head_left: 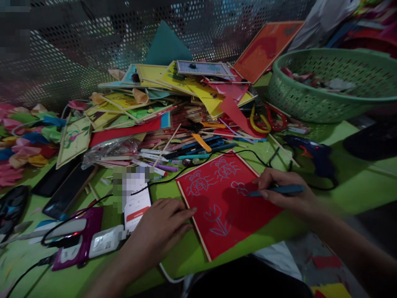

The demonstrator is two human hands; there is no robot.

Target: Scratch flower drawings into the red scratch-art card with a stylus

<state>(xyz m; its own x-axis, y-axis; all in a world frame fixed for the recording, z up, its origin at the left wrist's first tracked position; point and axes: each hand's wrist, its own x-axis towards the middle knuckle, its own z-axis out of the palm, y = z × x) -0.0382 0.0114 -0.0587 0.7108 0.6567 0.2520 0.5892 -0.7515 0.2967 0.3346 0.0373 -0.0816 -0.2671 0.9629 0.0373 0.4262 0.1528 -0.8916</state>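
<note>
A red sheet of card [242, 227] lies tilted on the green table, with thin wooden strips along its left and top edges. Drawn on it in pale lines are two ladybirds, a tulip at the lower left and a small flower. My right hand [281, 188] grips a blue pen [287, 189], its tip at the small flower. Against the card's left edge rests my left hand [169, 221], fingers stretched out and holding nothing. Just left of that hand is a lit phone [136, 198].
Framed coloured cards [195, 87] and wooden sticks are heaped behind. A green basket [328, 101], scissors [268, 120] and a glue gun [313, 151] stand to the right. A black cable crosses above the card. At left are a purple power strip [93, 225], dark phones [70, 190] and paper flowers [27, 136].
</note>
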